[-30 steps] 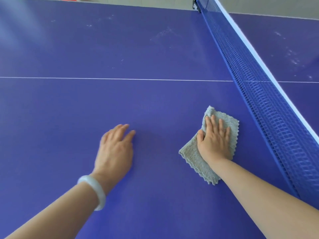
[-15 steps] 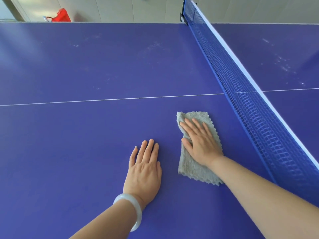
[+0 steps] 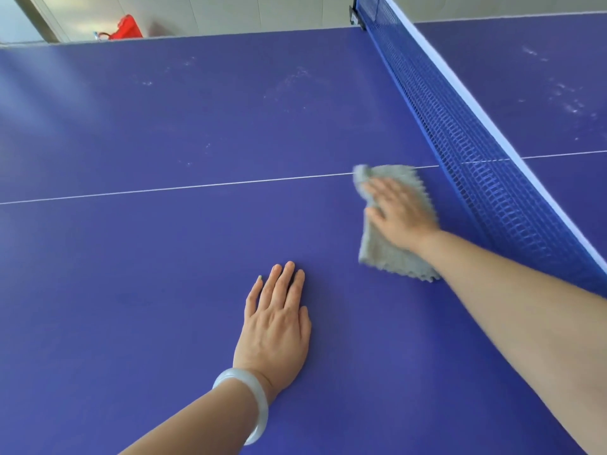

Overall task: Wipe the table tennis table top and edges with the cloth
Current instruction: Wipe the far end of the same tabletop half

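The right hand [image 3: 401, 213] presses flat, fingers straight, on the grey fringed cloth [image 3: 391, 244], which lies on the purple table tennis table [image 3: 164, 274] just beside the blue mesh net [image 3: 476, 152]. Farther from the net, the left hand [image 3: 276, 323] rests flat, fingers together.

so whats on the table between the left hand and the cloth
Nothing: in the head view only bare blue table top separates the left hand from the cloth.
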`<state>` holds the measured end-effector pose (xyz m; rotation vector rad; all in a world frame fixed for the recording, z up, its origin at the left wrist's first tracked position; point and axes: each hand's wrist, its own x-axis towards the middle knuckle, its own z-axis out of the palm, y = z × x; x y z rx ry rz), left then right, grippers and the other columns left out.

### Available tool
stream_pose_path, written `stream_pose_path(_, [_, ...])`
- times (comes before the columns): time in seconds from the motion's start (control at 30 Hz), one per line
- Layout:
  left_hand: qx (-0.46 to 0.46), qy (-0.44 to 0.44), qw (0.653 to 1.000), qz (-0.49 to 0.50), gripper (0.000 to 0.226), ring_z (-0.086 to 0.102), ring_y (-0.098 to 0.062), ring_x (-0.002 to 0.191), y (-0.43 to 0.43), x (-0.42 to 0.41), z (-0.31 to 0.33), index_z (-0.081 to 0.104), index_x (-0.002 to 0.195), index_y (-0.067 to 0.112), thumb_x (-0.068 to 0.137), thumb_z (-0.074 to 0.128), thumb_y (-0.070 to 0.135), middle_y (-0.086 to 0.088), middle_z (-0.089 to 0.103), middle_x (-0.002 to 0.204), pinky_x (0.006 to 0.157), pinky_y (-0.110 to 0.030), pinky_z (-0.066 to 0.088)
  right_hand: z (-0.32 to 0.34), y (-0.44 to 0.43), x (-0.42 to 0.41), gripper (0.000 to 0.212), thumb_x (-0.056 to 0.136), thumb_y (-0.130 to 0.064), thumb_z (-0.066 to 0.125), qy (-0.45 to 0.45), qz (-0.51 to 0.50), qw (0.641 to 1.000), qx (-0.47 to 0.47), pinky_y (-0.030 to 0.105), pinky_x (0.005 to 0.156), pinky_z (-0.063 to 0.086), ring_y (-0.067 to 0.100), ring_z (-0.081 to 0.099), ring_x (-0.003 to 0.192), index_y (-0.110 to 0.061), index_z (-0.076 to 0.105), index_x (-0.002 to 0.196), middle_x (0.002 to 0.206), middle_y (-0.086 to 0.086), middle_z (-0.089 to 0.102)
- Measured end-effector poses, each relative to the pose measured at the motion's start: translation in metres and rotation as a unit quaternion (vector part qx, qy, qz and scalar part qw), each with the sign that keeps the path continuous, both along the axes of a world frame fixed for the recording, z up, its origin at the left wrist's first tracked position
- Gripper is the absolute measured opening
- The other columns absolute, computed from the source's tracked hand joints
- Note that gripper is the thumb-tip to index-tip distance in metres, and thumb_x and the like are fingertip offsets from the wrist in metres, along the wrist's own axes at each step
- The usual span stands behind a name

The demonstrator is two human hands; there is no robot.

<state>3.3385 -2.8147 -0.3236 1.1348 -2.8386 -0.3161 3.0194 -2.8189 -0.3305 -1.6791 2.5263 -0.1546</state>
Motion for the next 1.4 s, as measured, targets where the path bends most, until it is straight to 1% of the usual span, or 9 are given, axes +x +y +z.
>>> stream_pose_path(0.1, [-0.002,0.007,1.0,-0.001,0.065,0.013,-0.018,0.152,0.001,-0.001,-0.002,0.03,0.155,0.015,0.095,0.012,0.034,0.0,0.021,0.163,0.122,-0.038,0.002,0.004,0.035,-0.056,0.063,0.103,-0.052,0.019,0.008,-0.212,0.976,0.042,0.046,0.125,0.001,0.026,0.002,0.155,-0.027,0.011,0.16,0.169,0.002,0.005])
stream_pose_path(0.2, [-0.001,0.009,1.0,0.005,0.065,0.017,-0.019,0.151,0.001,-0.002,-0.001,0.034,0.153,0.014,0.095,0.014,0.034,-0.002,0.025,0.162,0.122,-0.039,0.005,0.006,0.038,-0.029,0.063,0.102,-0.05,0.017,-0.003,-0.264,0.964,0.03,0.052,0.124,0.001,0.031,0.003,0.154,-0.027,0.011,0.16,0.169,0.003,0.004])
stream_pose_path(0.4, [-0.005,0.002,1.0,0.003,0.066,0.022,-0.021,0.15,0.002,-0.002,0.002,0.037,0.152,0.012,0.094,0.014,0.035,-0.004,0.03,0.16,0.123,-0.04,0.009,-0.002,0.077,0.069,0.068,0.097,-0.057,0.009,-0.01,-0.04,0.999,0.024,0.045,0.125,-0.004,0.021,0.0,0.155,-0.033,0.011,0.16,0.168,-0.007,0.003])
stream_pose_path(0.63, [0.0,0.01,1.0,0.006,0.07,0.016,-0.019,0.151,0.003,-0.002,0.0,0.032,0.153,0.014,0.092,0.01,0.037,-0.002,0.024,0.162,0.124,-0.039,0.006,0.002,0.107,0.048,0.065,0.102,-0.051,0.013,0.006,-0.278,0.959,0.051,0.056,0.123,0.0,0.031,-0.003,0.155,-0.025,0.004,0.161,0.169,0.002,0.0])
stream_pose_path(0.83, [0.007,0.033,0.999,0.006,0.066,0.019,-0.022,0.151,0.005,-0.003,0.003,0.036,0.152,0.011,0.093,0.017,0.035,-0.005,0.028,0.161,0.124,-0.041,0.007,-0.005,0.183,0.124,0.065,0.101,-0.056,0.015,0.021,-0.071,0.997,0.035,0.054,0.124,0.007,0.025,0.006,0.155,-0.029,0.019,0.159,0.167,-0.005,0.012])
stream_pose_path(0.97, [0.01,0.039,0.999,0.017,0.054,0.016,-0.021,0.151,0.005,-0.001,-0.001,0.034,0.152,0.012,0.1,0.033,0.026,-0.004,0.025,0.162,0.124,-0.039,0.004,0.003,0.237,0.071,0.069,0.099,-0.056,0.006,0.034,-0.285,0.954,0.088,0.052,0.123,0.013,0.03,0.01,0.154,-0.026,0.008,0.161,0.169,0.001,0.005])
stream_pose_path(1.07, [0.01,0.046,0.999,0.019,0.053,0.016,-0.022,0.151,0.005,-0.002,-0.002,0.034,0.152,0.011,0.1,0.04,0.022,-0.005,0.025,0.162,0.124,-0.04,0.004,0.002,0.228,0.112,0.069,0.1,-0.053,0.012,0.016,-0.355,0.932,0.063,0.056,0.122,0.014,0.037,0.013,0.152,-0.021,0.008,0.161,0.168,0.007,0.007])
stream_pose_path(1.27, [0.011,0.052,0.998,0.014,0.053,0.014,-0.022,0.152,0.005,0.0,-0.001,0.032,0.153,0.012,0.102,0.036,0.023,-0.004,0.023,0.163,0.124,-0.039,0.003,-0.005,0.236,0.186,0.062,0.103,-0.05,0.021,0.025,-0.038,0.999,0.016,0.056,0.122,0.017,0.025,0.014,0.154,-0.022,0.027,0.158,0.166,0.0,0.02])
stream_pose_path(1.4, [0.014,0.066,0.998,0.01,0.051,0.014,-0.022,0.151,0.004,-0.001,-0.004,0.034,0.152,0.013,0.102,0.036,0.023,-0.004,0.024,0.162,0.123,-0.039,0.003,0.003,0.283,0.123,0.063,0.103,-0.049,0.017,0.034,-0.273,0.96,0.05,0.052,0.123,0.014,0.029,0.016,0.153,-0.022,0.019,0.16,0.167,0.005,0.017])
